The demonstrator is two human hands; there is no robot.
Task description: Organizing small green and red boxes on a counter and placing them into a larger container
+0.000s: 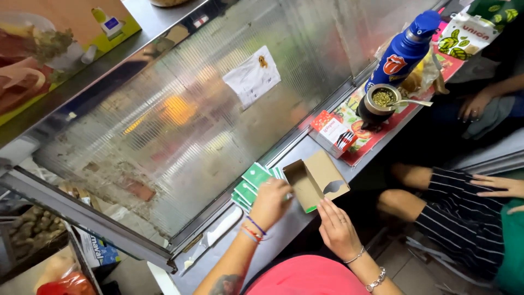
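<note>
The open cardboard box (315,179) lies on the grey metal ledge (284,226) that runs along the foot of the ribbed glass counter front (180,125), its brown inside turned up and its long axis slanting from the near left toward the far right, with the loose flap on the right-hand side. It sits between the two hands. The left hand (271,201) is just left of the box, curled palm-down with its fingers bent narrow over the edge of a fanned stack of green cards (252,184); whether it actually pinches a card I cannot tell, since the knuckles hide the fingertips. The right hand (337,228) is the nearer one to the box: it lies just below the flap, fingers stretched flat and together, fingertips touching or almost touching the box's near edge, holding nothing. Farther along the ledge stand a small red and white box (332,131), a dark cup with a metal straw (379,104) and a blue flask (403,52). Another person's hand (499,187) rests on a striped garment at the right.
</note>
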